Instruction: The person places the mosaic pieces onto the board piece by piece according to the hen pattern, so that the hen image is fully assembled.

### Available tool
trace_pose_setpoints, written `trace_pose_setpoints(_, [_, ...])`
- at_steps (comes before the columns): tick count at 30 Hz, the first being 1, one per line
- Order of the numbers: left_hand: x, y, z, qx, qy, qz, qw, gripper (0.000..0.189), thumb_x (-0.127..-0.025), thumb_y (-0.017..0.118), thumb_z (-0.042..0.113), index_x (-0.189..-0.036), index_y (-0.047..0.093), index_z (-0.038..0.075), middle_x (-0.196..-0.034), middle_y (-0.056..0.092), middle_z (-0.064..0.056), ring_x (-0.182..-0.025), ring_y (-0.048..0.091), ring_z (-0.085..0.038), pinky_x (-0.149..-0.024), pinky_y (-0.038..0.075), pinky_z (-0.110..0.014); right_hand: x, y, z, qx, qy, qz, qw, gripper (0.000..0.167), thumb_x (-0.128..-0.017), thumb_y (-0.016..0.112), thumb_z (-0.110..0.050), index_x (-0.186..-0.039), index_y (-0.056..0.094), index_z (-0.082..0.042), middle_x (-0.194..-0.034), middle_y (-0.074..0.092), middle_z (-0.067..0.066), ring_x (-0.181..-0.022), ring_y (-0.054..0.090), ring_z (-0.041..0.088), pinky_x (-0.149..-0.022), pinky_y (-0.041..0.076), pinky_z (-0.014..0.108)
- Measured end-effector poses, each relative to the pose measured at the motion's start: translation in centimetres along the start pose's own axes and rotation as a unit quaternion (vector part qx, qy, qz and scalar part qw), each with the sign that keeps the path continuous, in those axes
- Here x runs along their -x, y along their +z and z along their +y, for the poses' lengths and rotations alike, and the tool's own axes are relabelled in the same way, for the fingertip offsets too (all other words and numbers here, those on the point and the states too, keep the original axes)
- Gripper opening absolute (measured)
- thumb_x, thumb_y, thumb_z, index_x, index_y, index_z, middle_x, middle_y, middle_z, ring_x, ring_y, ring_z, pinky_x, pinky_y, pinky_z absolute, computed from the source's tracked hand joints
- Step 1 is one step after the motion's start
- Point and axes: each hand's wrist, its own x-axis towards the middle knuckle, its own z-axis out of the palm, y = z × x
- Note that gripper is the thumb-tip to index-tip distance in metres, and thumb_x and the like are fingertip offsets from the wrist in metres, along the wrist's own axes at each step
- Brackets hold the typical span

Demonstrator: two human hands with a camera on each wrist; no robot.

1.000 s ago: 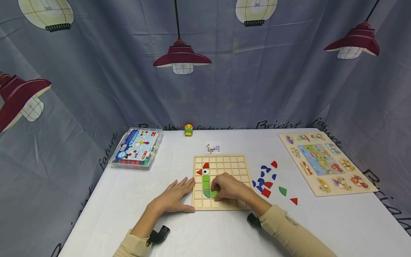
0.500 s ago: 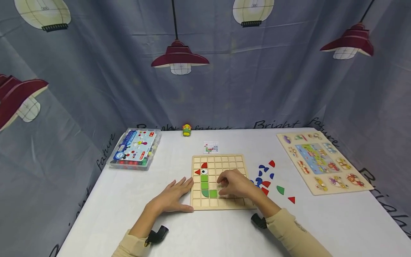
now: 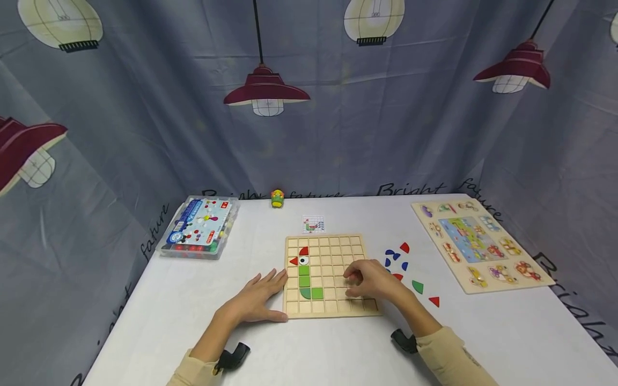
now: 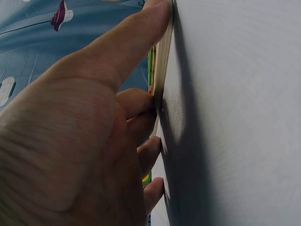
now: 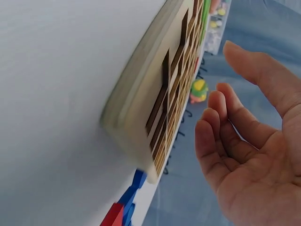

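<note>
A wooden grid board [image 3: 333, 315] lies on the white table. Its left columns carry a red quarter-circle [image 3: 303, 251], a red triangle [image 3: 293, 261], an eye tile [image 3: 303, 260], green squares [image 3: 303, 271] and a darker green quarter-circle [image 3: 305, 293]. Spread flat, my left hand [image 3: 253, 300] touches the board's left edge with fingertips and thumb, as the left wrist view also shows. Above the board's right part hovers my right hand [image 3: 369, 280], fingers loosely bent. In the right wrist view, nothing shows between that hand's thumb and fingers [image 5: 204, 136].
Right of the board lie loose blue pieces [image 3: 404, 266], red pieces [image 3: 404, 247] and a green quarter-circle [image 3: 417, 287]. Behind it are a pattern card [image 3: 313, 224] and a small toy figure [image 3: 277, 198]. A plastic case [image 3: 198, 225] stands left, a picture puzzle board [image 3: 473, 281] right.
My right hand has let go of the green square at the bottom row and moved right across the board. The left hand stays at the board's edge. The head view shifts slightly.
</note>
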Motion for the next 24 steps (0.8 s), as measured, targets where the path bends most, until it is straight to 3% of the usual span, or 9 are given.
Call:
trace_pose_setpoints(12, [0.1, 0.0, 0.0, 0.000, 0.004, 0.000, 1.0000, 0.101, -0.077, 0.072, 0.059, -0.154, 0.028, 0.011, -0.162, 0.024, -0.003, -0.152, 0.017, -0.028, -0.123, 0.012, -0.054, 2.0, -2.4, 3.8, -0.009, 0.016, 0.026, 0.9995, 0.032, -0.069, 0.084, -0.012, -0.096, 0.068, -0.004, -0.079, 0.060, 0.002, -0.073, 0.051, 0.012, -0.060, 0.042, 0.020])
trace_pose_setpoints(24, [0.0, 0.0, -0.1, 0.003, 0.001, -0.002, 1.0000, 0.102, -0.077, 0.073, 0.059, -0.154, 0.027, 0.011, -0.162, 0.024, -0.003, -0.152, 0.017, -0.028, -0.123, 0.011, -0.054, 4.4, -5.4, 8.5, 0.023, 0.097, 0.050, 0.9938, 0.034, -0.072, 0.084, -0.016, -0.100, 0.068, -0.004, -0.082, 0.061, 0.002, -0.076, 0.052, 0.016, -0.061, 0.044, 0.023])
